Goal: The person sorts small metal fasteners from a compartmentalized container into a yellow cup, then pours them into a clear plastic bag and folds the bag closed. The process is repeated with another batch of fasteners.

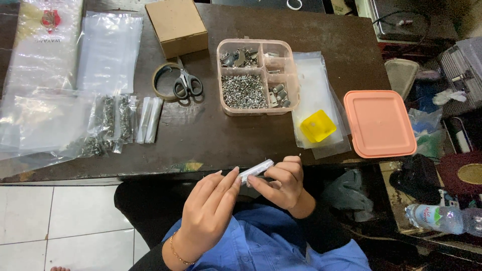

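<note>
Fingers [228,184] of both hands around one slim, glossy plastic packet [256,170]

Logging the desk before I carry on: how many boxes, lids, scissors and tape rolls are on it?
Boxes: 2, the cardboard box and the pink compartment box
Lids: 1, the pink lid
Scissors: 1
Tape rolls: 1
Total: 5

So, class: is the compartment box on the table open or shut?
Open: the compartment box shows its screws uncovered, and its pink lid lies apart.

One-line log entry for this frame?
hands: both pinch small clear plastic packet | position: front of dark table edge | pink divided screw box: open
</note>
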